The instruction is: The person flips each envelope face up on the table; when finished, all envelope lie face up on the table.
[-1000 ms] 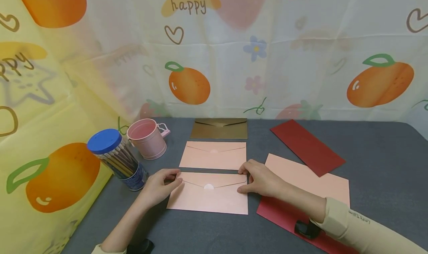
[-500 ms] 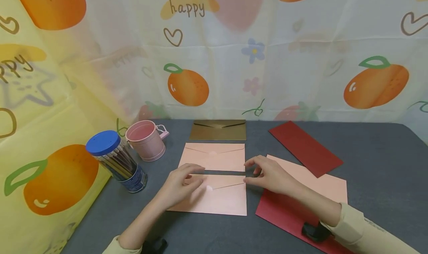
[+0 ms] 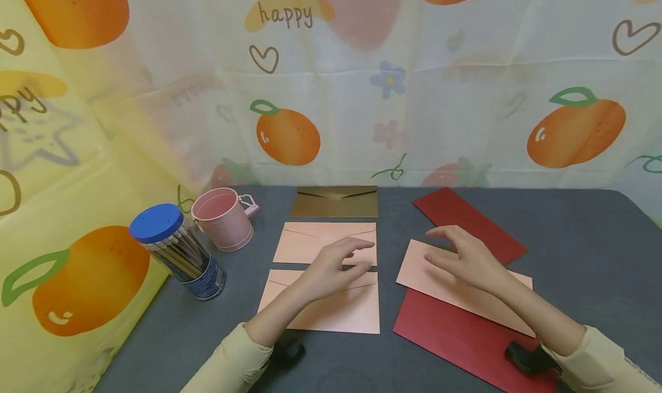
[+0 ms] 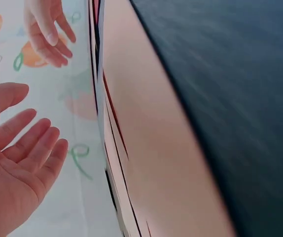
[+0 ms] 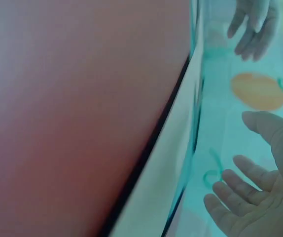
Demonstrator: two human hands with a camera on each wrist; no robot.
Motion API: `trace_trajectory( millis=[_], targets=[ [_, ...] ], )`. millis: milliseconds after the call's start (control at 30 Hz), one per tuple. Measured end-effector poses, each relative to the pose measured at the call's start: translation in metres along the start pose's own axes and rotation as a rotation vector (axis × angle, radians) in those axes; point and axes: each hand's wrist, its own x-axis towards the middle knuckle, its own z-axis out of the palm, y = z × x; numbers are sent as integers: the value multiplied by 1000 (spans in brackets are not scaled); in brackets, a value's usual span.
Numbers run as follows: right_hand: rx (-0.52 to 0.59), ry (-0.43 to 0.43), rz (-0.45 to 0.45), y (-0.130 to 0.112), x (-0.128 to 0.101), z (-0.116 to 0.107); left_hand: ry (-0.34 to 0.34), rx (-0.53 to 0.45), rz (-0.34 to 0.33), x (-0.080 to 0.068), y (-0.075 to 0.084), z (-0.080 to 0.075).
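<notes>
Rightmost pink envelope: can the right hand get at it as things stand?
Probably yes: the right hand looks open and empty, hanging over the rightmost pink envelope, with nothing visible between them.

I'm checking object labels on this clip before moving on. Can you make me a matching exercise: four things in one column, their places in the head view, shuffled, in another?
Things
1. left hand
2. right hand
3. gold envelope
4. blue-lidded jar

Places
A. over the slanted pink envelope
B. left of the pink mug
C. over the middle pink envelope and nearest pink envelope
D. far end of the envelope row

Pairs: 1-C, 2-A, 3-D, 4-B
</notes>
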Motion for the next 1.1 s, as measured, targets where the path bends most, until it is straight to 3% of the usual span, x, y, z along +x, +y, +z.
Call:
trace_trajectory(
  millis=[167,300,567,767,1100],
  targets=[
    [-65,26,8,22,-9,-16,-107,-17,10,26,7,19],
    [-121,26,19,36,-14,-29,-167,25,47,45,11,31],
    [-169,-65,73,58,-18,-46,-282,57,21,87,15,58],
    [-161,-156,99,69,-19,-53,-319,-1,-53,117,15,76],
    [-134,-262,131,80,-24,-55,-351,116,-116,148,3,88]
  ],
)
